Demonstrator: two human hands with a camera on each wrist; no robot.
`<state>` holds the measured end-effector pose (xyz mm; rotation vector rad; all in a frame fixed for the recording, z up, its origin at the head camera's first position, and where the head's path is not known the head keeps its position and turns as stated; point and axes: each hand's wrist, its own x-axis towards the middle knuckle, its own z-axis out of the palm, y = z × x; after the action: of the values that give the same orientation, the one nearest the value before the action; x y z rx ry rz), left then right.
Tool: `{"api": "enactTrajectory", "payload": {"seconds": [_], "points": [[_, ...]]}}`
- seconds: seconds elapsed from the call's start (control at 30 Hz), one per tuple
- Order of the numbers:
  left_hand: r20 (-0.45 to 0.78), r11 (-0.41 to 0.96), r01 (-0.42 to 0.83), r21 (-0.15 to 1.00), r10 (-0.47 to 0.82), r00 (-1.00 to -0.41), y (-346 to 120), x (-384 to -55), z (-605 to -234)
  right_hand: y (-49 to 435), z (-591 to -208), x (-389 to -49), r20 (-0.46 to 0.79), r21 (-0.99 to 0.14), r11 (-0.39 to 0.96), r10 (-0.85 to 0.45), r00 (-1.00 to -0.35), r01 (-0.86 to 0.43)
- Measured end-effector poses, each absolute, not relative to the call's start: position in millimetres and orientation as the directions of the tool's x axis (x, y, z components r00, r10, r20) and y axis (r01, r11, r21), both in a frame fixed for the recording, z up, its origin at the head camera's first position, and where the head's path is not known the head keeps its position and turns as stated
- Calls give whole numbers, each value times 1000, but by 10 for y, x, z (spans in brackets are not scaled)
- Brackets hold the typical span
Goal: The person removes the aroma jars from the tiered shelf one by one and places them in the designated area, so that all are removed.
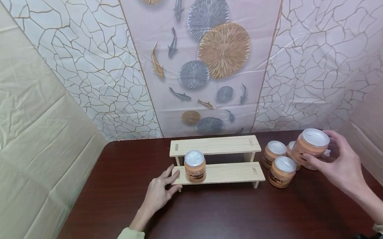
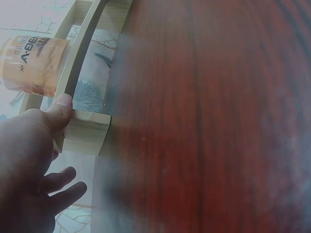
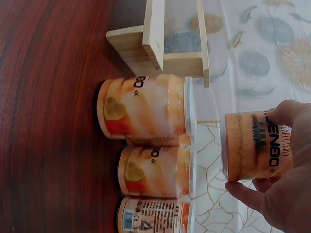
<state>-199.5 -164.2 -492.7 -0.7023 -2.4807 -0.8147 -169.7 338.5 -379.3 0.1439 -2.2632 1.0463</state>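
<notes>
The left hand lies spread on the desk, its fingers straight and its thumb pressed against the left end of the wooden step shelf. It holds nothing. That light bracing is probably all that keeps the shelf from sliding, so a bump from the other side could shove it along the smooth desk.

The right hand grips a lifted jar with fingers curled round its side, clear of the desk and above the cluster of jars to the right of the shelf. The grip looks to sit near the top of the jar, so a slip could drop it onto the jars beneath.

Below and beside it stand the front jar, touching or nearly touching the shelf's right leg, and a middle jar behind it; a further jar is mostly hidden by the lifted one. These crowd the way from hand to shelf, and a low pass could knock one over.

On the lower step a placed jar stands upright near the left end, just beside the left fingers. The upper step is farther back, and the patterned backdrop hangs behind.
</notes>
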Motion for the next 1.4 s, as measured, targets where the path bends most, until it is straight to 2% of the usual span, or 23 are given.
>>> {"api": "enactTrajectory", "payload": {"seconds": [0.93, 1.13, 1.4], "points": [[543, 702, 587, 403, 333, -771, -1643, -1990, -4931, 3501, -4064, -1609, 560, -663, 701, 230, -796, -264], [548, 705, 584, 402, 325, -770, -1651, -1989, -4929, 3475, -4064, -1582, 578, -644, 711, 211, -788, -282], [550, 700, 591, 402, 331, -766, -1642, -1995, -4940, 3500, -4140, -1607, 542, -680, 679, 211, -813, -277]]}}
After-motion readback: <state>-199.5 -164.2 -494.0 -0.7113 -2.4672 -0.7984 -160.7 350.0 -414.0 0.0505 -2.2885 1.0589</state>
